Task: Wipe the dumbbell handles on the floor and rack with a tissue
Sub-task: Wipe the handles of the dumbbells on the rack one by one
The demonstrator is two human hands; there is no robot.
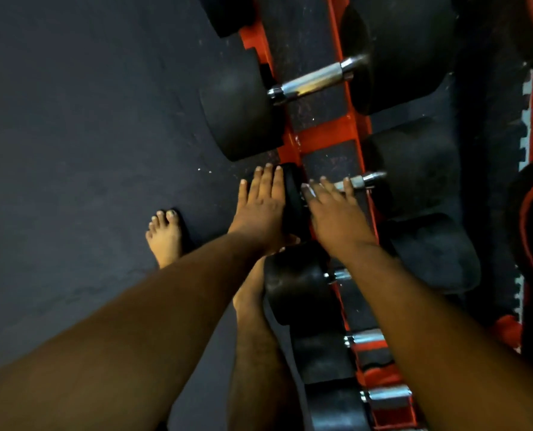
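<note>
Head view, looking straight down the orange rack (327, 135) that runs from the top centre toward the lower right. Both hands are on one small dumbbell at mid-frame. The left hand (263, 202) lies flat with fingers straight against the outer face of its near black head (291, 194). The right hand (336, 213) lies over the chrome handle (360, 181), fingers extended and relaxed, grip wide; only the handle's far end shows beyond the fingertips. A sliver of something pale sits by the right fingertips, but whether that's the tissue I cannot tell. The handle's long axis runs left to right, slightly upward, crossing the rack rails, so the right hand is the nearer one for a wipe along it. Room is tight: a big dumbbell (318, 79) sits just above, another below by the wrists. Open dark floor (88, 135) spreads left, with a bare foot (165, 234) planted there.
</note>
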